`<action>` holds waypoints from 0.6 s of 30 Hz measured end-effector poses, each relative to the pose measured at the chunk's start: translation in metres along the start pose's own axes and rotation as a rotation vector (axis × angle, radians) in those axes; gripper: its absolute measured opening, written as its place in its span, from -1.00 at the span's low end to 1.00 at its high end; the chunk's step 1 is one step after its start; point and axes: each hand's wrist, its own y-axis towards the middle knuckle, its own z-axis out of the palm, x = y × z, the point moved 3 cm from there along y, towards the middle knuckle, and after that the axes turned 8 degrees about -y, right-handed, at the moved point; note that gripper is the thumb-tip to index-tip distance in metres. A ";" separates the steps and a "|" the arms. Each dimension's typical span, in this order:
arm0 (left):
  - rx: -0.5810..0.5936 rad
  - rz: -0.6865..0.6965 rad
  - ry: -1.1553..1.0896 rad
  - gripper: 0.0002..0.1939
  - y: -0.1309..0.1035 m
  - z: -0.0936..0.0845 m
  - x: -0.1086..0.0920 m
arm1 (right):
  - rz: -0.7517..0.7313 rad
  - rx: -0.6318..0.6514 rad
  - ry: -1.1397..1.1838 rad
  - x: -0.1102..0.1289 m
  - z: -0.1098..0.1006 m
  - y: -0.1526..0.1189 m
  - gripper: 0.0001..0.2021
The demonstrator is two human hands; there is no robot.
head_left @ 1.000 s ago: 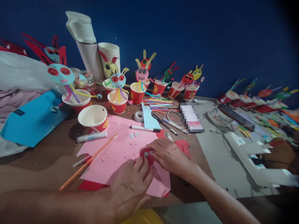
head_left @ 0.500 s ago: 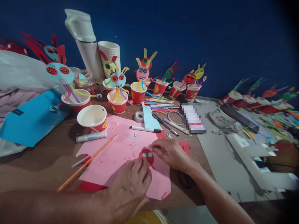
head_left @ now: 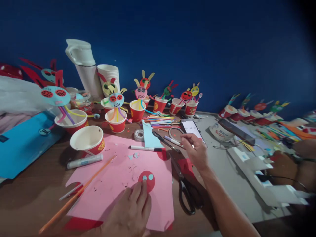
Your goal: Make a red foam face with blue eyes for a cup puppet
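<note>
A red paper disc (head_left: 151,185) with two pale blue dots lies on the pink sheet (head_left: 106,184). My left hand (head_left: 134,205) rests on the sheet, its fingertips touching the disc's left edge; it is not gripping anything. To the right, my right hand (head_left: 196,149) is over a white and purple pen (head_left: 174,141), with thumb and finger near its right end. Whether those fingers hold the pen is hard to tell. Black scissors (head_left: 186,194) lie below that hand, beside a red paper scrap (head_left: 185,167).
A black-and-white marker (head_left: 145,148), tape roll (head_left: 139,134) and blue paper (head_left: 150,136) lie beyond the disc. An empty cup (head_left: 87,140) and orange straw (head_left: 79,192) stand left. Cups with paper figures line the back. A power strip (head_left: 254,172) lies right.
My right hand has left the disc and moved up and right to the pen. My left hand stays at the disc. The view has shifted, and the scissors now show more fully.
</note>
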 end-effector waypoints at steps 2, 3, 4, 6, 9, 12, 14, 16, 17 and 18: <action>0.024 0.004 -0.003 -0.64 -0.001 0.003 0.000 | -0.011 -0.045 -0.031 -0.004 -0.004 0.004 -0.80; 0.023 0.002 0.003 -0.63 -0.002 0.003 0.000 | -0.017 -0.056 -0.050 -0.006 -0.006 0.005 -0.80; 0.009 -0.004 0.013 -0.63 -0.003 0.003 0.000 | -0.022 -0.060 -0.065 -0.008 -0.006 0.006 -0.79; -0.056 -0.014 0.038 -0.64 -0.004 0.002 0.000 | -0.025 -0.053 -0.086 -0.011 -0.005 0.006 -0.79; -0.123 -0.006 0.057 -0.63 -0.005 0.006 0.001 | -0.035 -0.018 -0.118 -0.013 0.000 0.004 -0.80; -0.140 0.036 0.069 -0.61 -0.004 0.006 0.002 | -0.051 0.028 -0.135 -0.013 0.007 0.001 -0.80; -0.177 0.051 0.095 -0.67 -0.003 -0.001 0.002 | -0.066 0.060 -0.136 -0.012 0.012 -0.001 -0.81; -0.191 0.049 0.132 -0.72 -0.002 -0.011 0.002 | -0.080 0.094 -0.144 -0.009 0.016 -0.003 -0.82; -0.187 0.041 0.151 -0.73 -0.001 -0.016 0.001 | -0.086 0.110 -0.156 -0.008 0.017 -0.003 -0.82; -0.191 0.034 0.168 -0.74 -0.001 -0.021 0.001 | -0.090 0.123 -0.171 -0.008 0.018 -0.004 -0.82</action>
